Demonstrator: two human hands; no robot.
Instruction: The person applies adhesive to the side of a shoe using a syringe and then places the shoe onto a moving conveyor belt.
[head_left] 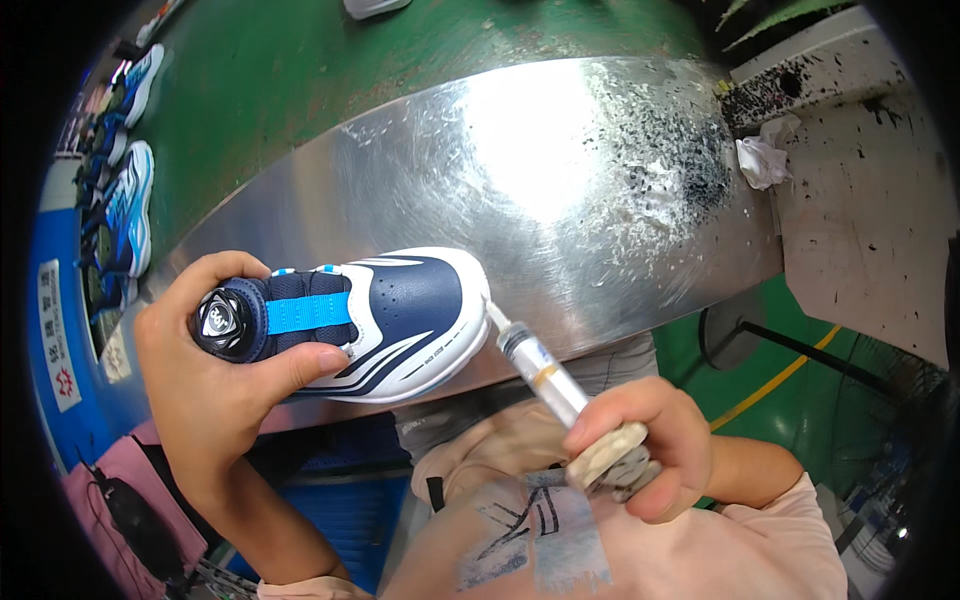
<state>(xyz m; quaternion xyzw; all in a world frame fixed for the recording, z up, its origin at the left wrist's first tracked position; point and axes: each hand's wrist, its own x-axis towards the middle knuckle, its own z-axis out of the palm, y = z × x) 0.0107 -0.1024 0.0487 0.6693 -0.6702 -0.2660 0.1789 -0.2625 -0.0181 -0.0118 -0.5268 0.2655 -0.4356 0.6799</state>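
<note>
A navy and white sneaker [415, 305] with a bright blue strap and a round black dial lies on the metal worktop, its toe pointing right. My left hand [220, 350] is closed around its collar and side, the thumb along the near side. In my right hand [650, 445] is a clear syringe [545, 370] with a whitish, crusted plunger end. Its pale tip reaches the white toe edge of the sole; whether it touches cannot be told. Fingers of the right hand wrap the plunger end.
The shiny metal worktop [400, 190] carries dark, flaky residue [680, 190] toward the right. Crumpled white paper [763, 162] rests beside a stained pale panel [860, 210]. Several blue sneakers [130, 210] line the far left along a green surface [260, 90]. A blue bin [60, 330] stands left.
</note>
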